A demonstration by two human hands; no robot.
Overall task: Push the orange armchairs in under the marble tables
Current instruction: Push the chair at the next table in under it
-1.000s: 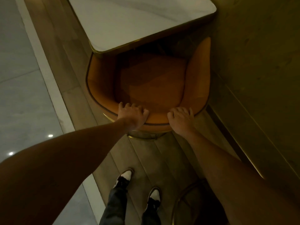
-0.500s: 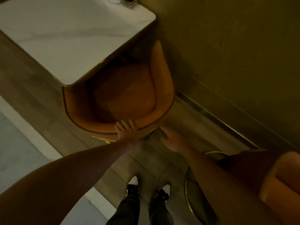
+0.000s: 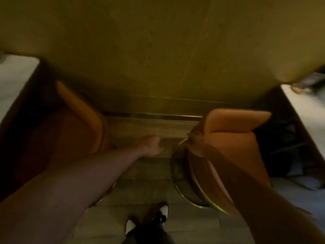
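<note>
The view is blurred and dim. One orange armchair [image 3: 75, 124] stands at the left, its seat partly beneath a white marble table [image 3: 12, 83] at the left edge. A second orange armchair [image 3: 235, 138] with a gold ring base stands at the right, its back toward me, near another marble table [image 3: 306, 110] at the right edge. My right hand [image 3: 198, 145] is closed over the back edge of the right armchair. My left hand [image 3: 153, 145] hangs in the gap between the two chairs, fingers curled, holding nothing.
A dark olive wall [image 3: 158, 59] with a brass strip along its foot runs straight ahead. Wooden floor planks [image 3: 149, 127] lie between the chairs. My shoes [image 3: 147, 221] show at the bottom. A dark object sits by the right table.
Both hands have left the left armchair. The view has swung right; my right hand now grips the second armchair's back and my left hand has moved into the gap.
</note>
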